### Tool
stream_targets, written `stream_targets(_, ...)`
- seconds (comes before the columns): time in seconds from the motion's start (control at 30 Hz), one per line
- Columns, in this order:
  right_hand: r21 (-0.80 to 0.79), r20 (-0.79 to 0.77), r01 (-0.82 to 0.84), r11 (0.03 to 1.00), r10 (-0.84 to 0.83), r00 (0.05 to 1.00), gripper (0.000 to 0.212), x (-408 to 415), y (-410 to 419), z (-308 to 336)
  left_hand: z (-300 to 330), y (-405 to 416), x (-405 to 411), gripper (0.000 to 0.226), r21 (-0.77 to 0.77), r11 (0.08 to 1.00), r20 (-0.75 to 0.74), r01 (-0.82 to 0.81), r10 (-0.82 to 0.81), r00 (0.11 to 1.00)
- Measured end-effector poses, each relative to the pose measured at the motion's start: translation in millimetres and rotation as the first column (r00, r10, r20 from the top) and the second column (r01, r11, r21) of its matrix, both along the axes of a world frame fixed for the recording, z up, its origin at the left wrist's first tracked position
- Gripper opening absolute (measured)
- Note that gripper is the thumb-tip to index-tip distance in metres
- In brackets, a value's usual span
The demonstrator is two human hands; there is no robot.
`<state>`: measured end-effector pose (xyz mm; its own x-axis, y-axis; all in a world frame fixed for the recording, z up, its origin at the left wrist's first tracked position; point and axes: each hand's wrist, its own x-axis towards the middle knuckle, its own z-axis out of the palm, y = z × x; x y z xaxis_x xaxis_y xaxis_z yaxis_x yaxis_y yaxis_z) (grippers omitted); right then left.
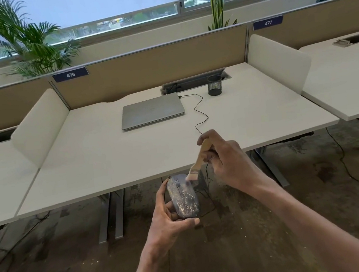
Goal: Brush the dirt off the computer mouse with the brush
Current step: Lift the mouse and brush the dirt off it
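My left hand (167, 214) holds a grey computer mouse (183, 196) in the air, below the front edge of the white desk (118, 161). Pale flecks of dirt cover the mouse's back. My right hand (224, 159) grips the wooden handle of a small paintbrush (199, 159). The brush slants down to the left, and its blurred bristles touch the front right of the mouse, near the buttons. The mouse's black cable (200, 110) runs up over the desk edge to a shut silver laptop (152, 113).
A black mesh pen cup (214, 85) stands behind the laptop, beside an open cable tray (194, 80). White side dividers (39, 128) flank the desk. Below lie a stained floor (243, 241), desk legs (115, 213) and loose cables (6, 258).
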<state>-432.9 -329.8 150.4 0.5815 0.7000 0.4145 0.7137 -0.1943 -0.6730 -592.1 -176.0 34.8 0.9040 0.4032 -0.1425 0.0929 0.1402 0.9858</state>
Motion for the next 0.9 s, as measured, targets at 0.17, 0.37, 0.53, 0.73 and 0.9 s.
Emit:
stream_targets(0.17, -0.074, 0.153, -0.117, 0.990, 0.127, 0.980, 0.039, -13, 6, 8, 4, -4, 5, 0.128, 0.007, 1.000, 0.001, 0.015, -0.015, 1.000)
stream_targets(0.37, -0.111, 0.179, -0.097, 0.989, 0.116, 0.977, 0.044, -12, 2, 14, 2, -2, 2, 0.131, 0.011, 1.000, -0.009, 0.003, -0.003, 1.000)
stream_targets(0.53, -0.118, 0.183, -0.135, 0.984, 0.155, 0.971, 0.041, -17, 8, 15, 2, -2, 2, 0.128, 0.006, 1.000, 0.002, -0.001, 0.001, 1.000)
stream_targets(0.73, -0.126, 0.127, -0.099, 0.987, 0.115, 0.985, 0.041, -8, 0, 8, -2, 1, 0, 0.129, -0.004, 1.000, -0.002, -0.009, 0.009, 1.000)
stream_targets(0.9, -0.060, 0.072, -0.101, 0.993, 0.105, 0.992, 0.033, -6, 5, 7, -3, 2, 2, 0.130, -0.017, 1.000, 0.001, -0.012, 0.012, 1.000)
